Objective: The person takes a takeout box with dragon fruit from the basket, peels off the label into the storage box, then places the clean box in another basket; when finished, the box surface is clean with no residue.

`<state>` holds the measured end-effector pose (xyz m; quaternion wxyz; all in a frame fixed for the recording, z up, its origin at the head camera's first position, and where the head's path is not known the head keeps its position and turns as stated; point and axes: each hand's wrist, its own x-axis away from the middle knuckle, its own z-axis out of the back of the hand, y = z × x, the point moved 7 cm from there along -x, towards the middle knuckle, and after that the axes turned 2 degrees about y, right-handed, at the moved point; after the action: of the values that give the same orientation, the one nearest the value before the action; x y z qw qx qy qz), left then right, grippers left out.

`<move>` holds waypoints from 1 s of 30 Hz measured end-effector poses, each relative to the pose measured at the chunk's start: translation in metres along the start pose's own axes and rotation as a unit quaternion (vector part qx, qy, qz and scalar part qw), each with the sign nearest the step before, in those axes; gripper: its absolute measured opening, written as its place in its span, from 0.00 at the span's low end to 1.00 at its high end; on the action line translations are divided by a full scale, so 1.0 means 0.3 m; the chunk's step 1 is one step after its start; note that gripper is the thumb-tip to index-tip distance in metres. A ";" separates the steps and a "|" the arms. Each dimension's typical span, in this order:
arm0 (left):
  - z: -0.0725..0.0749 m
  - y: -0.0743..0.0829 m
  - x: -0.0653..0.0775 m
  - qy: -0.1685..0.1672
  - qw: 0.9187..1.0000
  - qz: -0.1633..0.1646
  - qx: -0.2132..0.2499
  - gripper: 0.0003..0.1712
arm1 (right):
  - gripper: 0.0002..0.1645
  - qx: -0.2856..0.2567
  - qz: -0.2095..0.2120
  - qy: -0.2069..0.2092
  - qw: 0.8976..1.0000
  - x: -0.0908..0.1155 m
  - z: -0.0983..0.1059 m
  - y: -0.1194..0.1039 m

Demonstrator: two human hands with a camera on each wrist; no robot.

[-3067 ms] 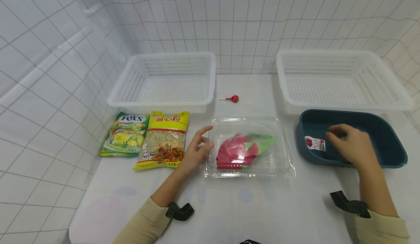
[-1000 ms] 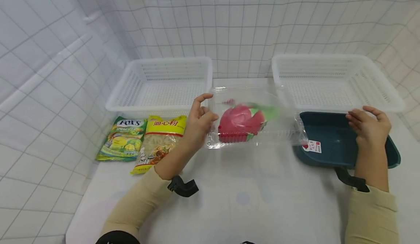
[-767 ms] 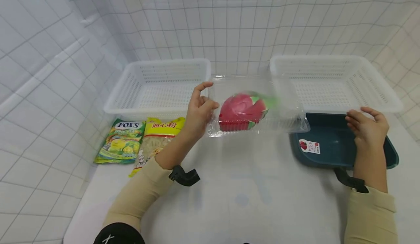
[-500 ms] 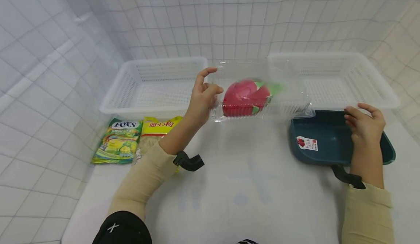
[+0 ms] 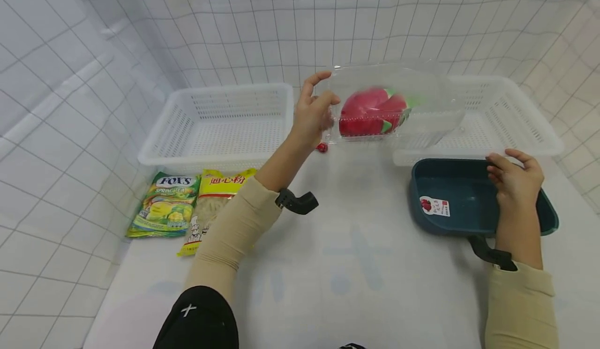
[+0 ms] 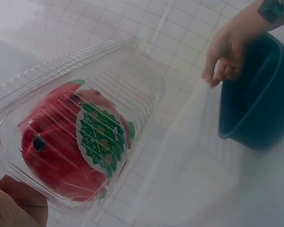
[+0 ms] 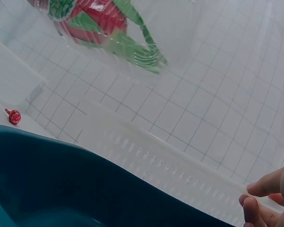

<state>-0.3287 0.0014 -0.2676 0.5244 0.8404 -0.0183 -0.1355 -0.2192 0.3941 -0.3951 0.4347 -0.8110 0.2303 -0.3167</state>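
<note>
My left hand pinches the left edge of a clear plastic clamshell box, held raised and tilted in front of the right white basket. Inside the box lies a pink-and-green dragon fruit; the left wrist view shows a green label on it. My right hand is above the dark teal basin, its fingers at the front rim of the right basket. In the right wrist view, these fingers appear to pinch that basket rim. The raised box hides part of the basket.
Another white basket stands at the back left. Before it lie a green Fox's candy bag and a yellow noodle bag, partly covered by my left sleeve. A red lollipop lies between the baskets. A tiled cloth hangs behind.
My left hand has lifted the clamshell box off the table and carried it up, back and to the right. My right hand has moved from inside the basin to the right basket's front rim.
</note>
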 end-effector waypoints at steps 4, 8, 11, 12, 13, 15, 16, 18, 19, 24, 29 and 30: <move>-0.044 -0.013 -0.032 0.000 1.000 0.004 0.030 0.23 | 0.23 -0.012 -0.001 -0.002 1.000 0.002 0.002 0.002; -0.094 -0.019 -0.055 -0.002 0.999 0.003 0.042 0.22 | 0.22 -0.010 0.000 -0.007 1.000 0.000 -0.005 0.002; -0.131 -0.022 -0.071 -0.006 0.999 0.001 0.046 0.22 | 0.21 -0.011 0.002 -0.007 1.000 -0.001 -0.010 0.003; -0.142 -0.025 -0.077 -0.007 0.999 0.002 0.049 0.21 | 0.21 -0.012 0.002 -0.006 1.000 -0.001 -0.011 0.004; -0.153 -0.027 -0.082 -0.007 0.999 0.004 0.051 0.21 | 0.20 -0.012 0.002 -0.005 1.000 -0.001 -0.012 0.005; -0.171 -0.033 -0.094 -0.004 0.998 0.008 0.056 0.21 | 0.20 -0.010 0.004 -0.004 1.000 -0.001 -0.012 0.006; -0.179 -0.037 -0.099 -0.003 0.998 0.012 0.060 0.21 | 0.20 -0.009 0.005 -0.004 1.000 0.000 -0.012 0.006; -0.195 -0.046 -0.109 0.000 0.998 0.022 0.063 0.21 | 0.20 -0.008 0.008 -0.005 1.000 0.001 -0.012 0.006; -0.204 -0.049 -0.112 0.000 0.998 0.026 0.063 0.21 | 0.20 -0.006 0.009 -0.005 1.000 0.002 -0.011 0.007; -0.255 -0.062 -0.130 -0.008 0.998 0.046 0.050 0.22 | 0.20 -0.002 0.011 -0.004 1.000 0.009 -0.009 0.008; -0.308 -0.070 -0.145 -0.012 0.998 0.054 0.043 0.21 | 0.20 0.005 0.015 -0.010 1.000 0.015 -0.013 0.008; -0.318 -0.073 -0.147 -0.013 0.998 0.055 0.041 0.22 | 0.20 0.005 0.015 -0.010 1.000 0.017 -0.014 0.008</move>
<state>-0.3502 0.1025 -0.2385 0.4957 0.8571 -0.0768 -0.1170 -0.2189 0.3872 -0.3938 0.4463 -0.8081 0.2366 -0.3030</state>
